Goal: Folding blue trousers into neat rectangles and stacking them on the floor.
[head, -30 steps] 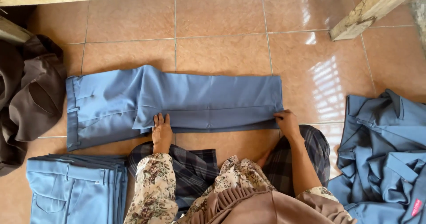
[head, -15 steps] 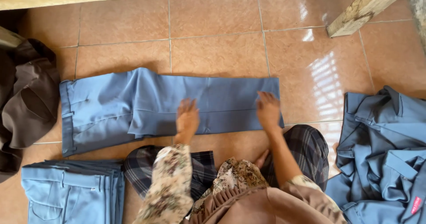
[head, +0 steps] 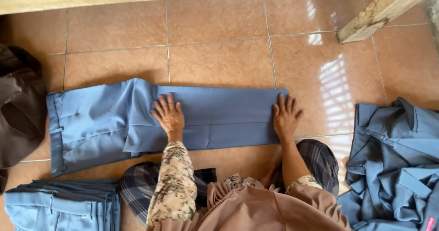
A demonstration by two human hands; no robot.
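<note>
A brown garment [head: 18, 107] lies at far left above a stack of folded blue trousers [head: 59, 206]. On the tiled floor [head: 219, 61], blue trousers [head: 137, 121] lie with legs folded back once; a further fold appears left. The left hand [head: 168, 114] presses flat mid-leg, the right hand [head: 286, 116] flat at the fold's edge, neither gripping. Unfolded blue clothes [head: 398, 167] wait at right.

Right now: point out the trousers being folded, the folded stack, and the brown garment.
blue trousers [head: 219, 114], head view, on the folded-over legs.
stack of folded blue trousers [head: 59, 206], head view, on its top piece.
brown garment [head: 18, 107], head view, on its middle.
</note>
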